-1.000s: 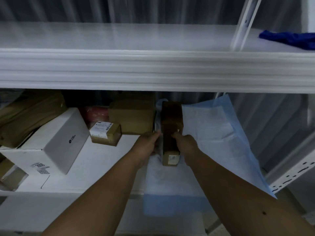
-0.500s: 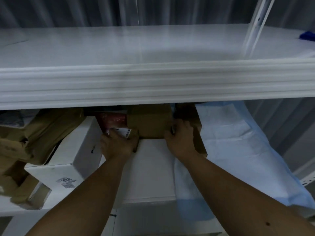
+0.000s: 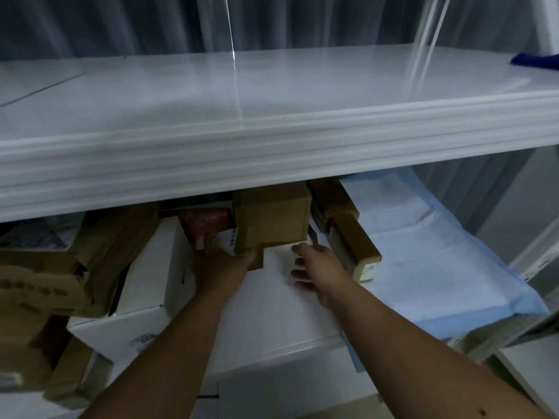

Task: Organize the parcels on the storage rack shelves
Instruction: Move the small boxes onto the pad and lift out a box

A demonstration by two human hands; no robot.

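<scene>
On the lower shelf point(image 3: 272, 300) a medium brown box point(image 3: 272, 216) stands at the back centre. In front of its left corner lies a small brown box with a white label point(image 3: 230, 241); my left hand point(image 3: 220, 264) grips it from the front and hides most of it. My right hand point(image 3: 314, 267) hovers just right of the medium box with fingers spread, holding nothing. A long narrow brown box point(image 3: 354, 240) lies right of that hand, on a pale blue sheet point(image 3: 423, 255).
A white box point(image 3: 151, 270) leans left of my left hand, a red parcel point(image 3: 205, 220) sits behind it, and brown parcels point(image 3: 60, 267) pile at far left. The upper shelf point(image 3: 272, 95) overhangs, with a blue cloth point(image 3: 538, 60) at its right end.
My right hand has let go of the medium brown box and drawn back with fingers spread. My left hand stays on the small labelled box.
</scene>
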